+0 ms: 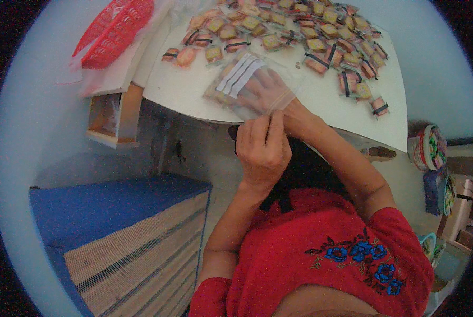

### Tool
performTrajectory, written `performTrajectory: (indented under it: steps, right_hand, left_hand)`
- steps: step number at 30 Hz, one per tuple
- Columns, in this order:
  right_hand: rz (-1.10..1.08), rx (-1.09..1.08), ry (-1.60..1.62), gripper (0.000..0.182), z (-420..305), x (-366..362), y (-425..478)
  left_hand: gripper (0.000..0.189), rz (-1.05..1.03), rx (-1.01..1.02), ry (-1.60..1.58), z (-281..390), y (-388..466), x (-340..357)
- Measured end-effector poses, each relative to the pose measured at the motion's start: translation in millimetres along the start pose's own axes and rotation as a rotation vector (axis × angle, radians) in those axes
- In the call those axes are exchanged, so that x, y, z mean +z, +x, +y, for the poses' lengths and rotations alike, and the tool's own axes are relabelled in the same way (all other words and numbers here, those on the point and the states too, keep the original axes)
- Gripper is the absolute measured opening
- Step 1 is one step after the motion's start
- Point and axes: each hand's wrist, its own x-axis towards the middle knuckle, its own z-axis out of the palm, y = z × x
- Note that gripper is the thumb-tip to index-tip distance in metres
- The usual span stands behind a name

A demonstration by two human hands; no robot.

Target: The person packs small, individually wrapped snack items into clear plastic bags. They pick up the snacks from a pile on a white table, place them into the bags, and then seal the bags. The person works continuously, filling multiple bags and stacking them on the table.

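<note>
A clear plastic zip bag (284, 69) with a white striped label (242, 75) lies at the table's near edge, and small packets show inside its far left end. My left hand (263, 146) pinches the bag's near rim by the opening. Through that opening goes my right hand (262, 93), visible behind the clear plastic with its fingers partly spread. The label hides its fingertips, so whether they hold a packet is unclear. Beyond the bag, many small clear-wrapped packets (271, 41) lie in a loose heap, yellow or pinkish, several with a black band (317, 60).
The white tabletop (173, 83) has a curved near edge. A red plastic basket (117, 33) stands at upper left, above a wooden compartment (105, 115). A blue-covered box with mesh sides (141, 245) is at lower left. A filled bucket (428, 146) is on the right.
</note>
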Motion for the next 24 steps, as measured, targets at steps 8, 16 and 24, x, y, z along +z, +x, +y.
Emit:
performTrajectory:
  steps: [8, 16, 24]
  right_hand:
    - [0.063, 0.073, -0.093, 0.058, -11.2, 7.6, 5.6]
    - [-0.057, 0.108, -0.127, 0.058, -14.5, 9.4, 9.0]
    - [-0.242, 0.124, -0.101, 0.046, -18.8, -5.4, 18.7]
  left_hand:
    - [0.025, -0.031, 0.035, -0.008, 2.4, -3.0, 0.5]
    - [0.023, -0.015, 0.046, -0.011, 2.1, -4.9, 2.8]
    - [0.021, 0.003, -0.025, -0.017, -1.2, -5.0, -0.5]
